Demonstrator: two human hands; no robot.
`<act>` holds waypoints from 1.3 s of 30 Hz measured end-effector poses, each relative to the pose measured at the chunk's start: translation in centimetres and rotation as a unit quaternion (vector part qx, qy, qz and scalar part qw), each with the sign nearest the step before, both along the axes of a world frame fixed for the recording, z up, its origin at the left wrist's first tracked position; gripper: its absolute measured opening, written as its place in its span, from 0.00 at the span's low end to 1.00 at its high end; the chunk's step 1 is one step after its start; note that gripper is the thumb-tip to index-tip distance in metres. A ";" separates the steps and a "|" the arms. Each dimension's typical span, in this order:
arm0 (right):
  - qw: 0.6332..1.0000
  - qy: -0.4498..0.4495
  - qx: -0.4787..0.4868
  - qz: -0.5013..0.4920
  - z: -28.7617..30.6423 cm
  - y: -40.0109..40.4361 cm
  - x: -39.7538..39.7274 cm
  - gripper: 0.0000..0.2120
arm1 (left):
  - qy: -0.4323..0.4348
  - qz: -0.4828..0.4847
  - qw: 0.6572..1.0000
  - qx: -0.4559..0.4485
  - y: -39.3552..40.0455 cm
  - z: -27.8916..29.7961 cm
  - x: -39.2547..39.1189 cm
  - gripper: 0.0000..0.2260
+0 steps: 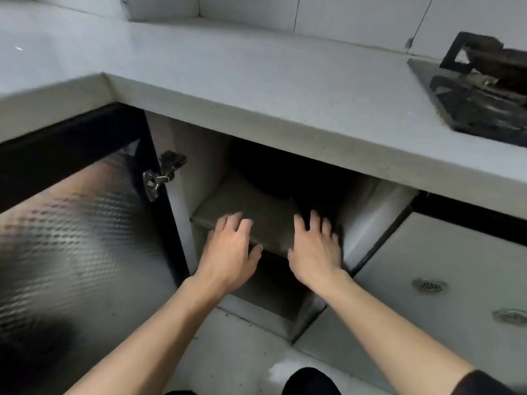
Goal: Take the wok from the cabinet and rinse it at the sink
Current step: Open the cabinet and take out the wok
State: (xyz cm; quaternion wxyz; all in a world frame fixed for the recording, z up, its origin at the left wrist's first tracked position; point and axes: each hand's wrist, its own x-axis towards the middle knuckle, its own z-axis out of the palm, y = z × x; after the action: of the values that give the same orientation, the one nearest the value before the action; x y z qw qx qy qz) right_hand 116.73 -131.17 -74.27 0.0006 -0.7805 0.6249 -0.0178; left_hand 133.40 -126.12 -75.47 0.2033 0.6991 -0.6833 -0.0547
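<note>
The cabinet under the counter stands open, with a grey shelf (245, 206) inside. A dark round wok (288, 178) sits at the back of that shelf, mostly lost in shadow. My left hand (231, 249) hovers at the shelf's front edge, fingers spread and holding nothing. To its right, my right hand (316, 249) is also spread and empty, just in front of the wok. Neither hand touches the wok. No sink is in view.
The open cabinet door (77, 232) with a dimpled shiny inner face swings out at the left, its hinge (159, 175) near the frame. A pale countertop (256, 81) overhangs the opening. A black gas stove (479, 89) sits at the right. A closed white door (427, 263) is lower right.
</note>
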 end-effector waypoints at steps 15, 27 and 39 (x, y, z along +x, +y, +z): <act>1.000 0.001 -0.029 0.002 -2.8 -0.9 -0.2 0.44 | -0.011 -0.058 0.998 -0.037 -1.4 -3.6 0.1 0.24; 1.000 0.015 -0.004 0.027 -2.2 6.3 -0.8 0.47 | -0.016 -0.071 0.995 -0.061 -0.6 -4.1 2.0 0.23; 0.999 -0.025 0.002 0.020 -2.4 13.3 -3.8 0.51 | -0.088 -0.127 0.984 -0.093 -0.8 -4.1 3.7 0.23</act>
State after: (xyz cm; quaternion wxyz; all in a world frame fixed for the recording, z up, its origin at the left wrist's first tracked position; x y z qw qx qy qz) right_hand 112.89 -117.85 -76.67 0.0184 -0.7924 0.6087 -0.0363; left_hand 137.10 -126.93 -79.58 0.1982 0.5870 -0.7836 0.0454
